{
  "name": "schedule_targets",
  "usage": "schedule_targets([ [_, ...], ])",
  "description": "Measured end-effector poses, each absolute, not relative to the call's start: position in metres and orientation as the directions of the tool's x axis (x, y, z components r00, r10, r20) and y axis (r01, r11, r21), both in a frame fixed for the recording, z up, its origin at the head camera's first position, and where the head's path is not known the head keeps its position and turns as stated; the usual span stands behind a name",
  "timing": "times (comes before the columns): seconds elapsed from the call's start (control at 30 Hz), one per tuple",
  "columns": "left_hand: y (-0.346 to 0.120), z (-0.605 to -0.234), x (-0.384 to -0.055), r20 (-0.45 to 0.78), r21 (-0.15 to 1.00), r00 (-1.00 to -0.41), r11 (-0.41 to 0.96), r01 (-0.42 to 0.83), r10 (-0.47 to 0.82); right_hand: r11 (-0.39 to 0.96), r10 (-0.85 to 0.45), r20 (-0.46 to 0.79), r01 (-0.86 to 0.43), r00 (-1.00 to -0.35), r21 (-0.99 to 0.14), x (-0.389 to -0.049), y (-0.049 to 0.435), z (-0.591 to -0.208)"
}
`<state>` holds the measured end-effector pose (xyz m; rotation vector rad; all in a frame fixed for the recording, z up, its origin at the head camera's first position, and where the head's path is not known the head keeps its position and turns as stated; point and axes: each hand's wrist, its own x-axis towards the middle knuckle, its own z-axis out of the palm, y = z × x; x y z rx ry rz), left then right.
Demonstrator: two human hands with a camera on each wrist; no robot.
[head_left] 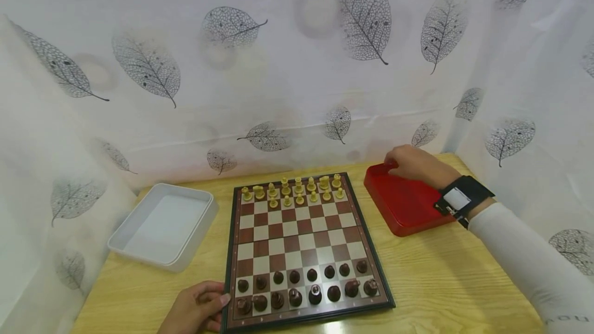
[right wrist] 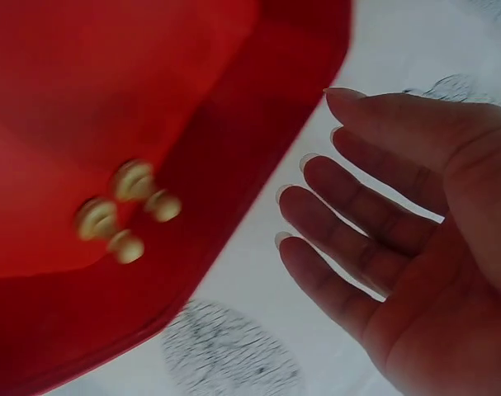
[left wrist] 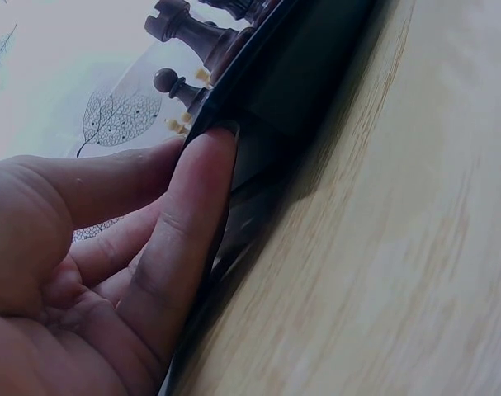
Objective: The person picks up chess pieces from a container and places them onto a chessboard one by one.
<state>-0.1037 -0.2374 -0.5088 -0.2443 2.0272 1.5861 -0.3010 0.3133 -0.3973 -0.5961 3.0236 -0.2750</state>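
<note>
A folding chessboard [head_left: 274, 231] with a dark rim lies on the wooden table. My left hand [head_left: 197, 307] pinches its near-left edge, the thumb and fingers [left wrist: 205, 169] meeting the rim close to the dark pieces. Two rows of dark chess pieces [head_left: 315, 294] stand along the near side; yellow chess pieces [head_left: 299, 185] stand at the far side. My right hand [head_left: 413, 164] hovers at the far end of the red tray [head_left: 396, 215], fingers extended with nothing in them. Inside that tray, two yellow pawns [right wrist: 118, 231] lie on their sides, hidden by the hand in the head view.
A white tray [head_left: 185, 249] stands left of the board. Behind the table hangs a pale curtain [head_left: 287, 86] printed with leaves, and it also closes in both sides. The right forearm, in a white sleeve [head_left: 515, 256], reaches over the table's right part.
</note>
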Motion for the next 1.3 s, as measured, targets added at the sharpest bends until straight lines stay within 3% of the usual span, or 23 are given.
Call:
schedule_targets([
  [0.53,-0.239,-0.509,-0.103,-0.534,0.831,-0.827,0.286,-0.476,0.176,0.936,-0.317,-0.117,-0.291,-0.941,-0.197,-0.308,0.348,-0.414],
  [1.3,-0.237,-0.509,-0.104,-0.525,0.835,-0.832,0.296,-0.463,0.178,0.933,-0.348,-0.127,-0.331,-0.929,-0.139,-0.325,0.355,-0.432],
])
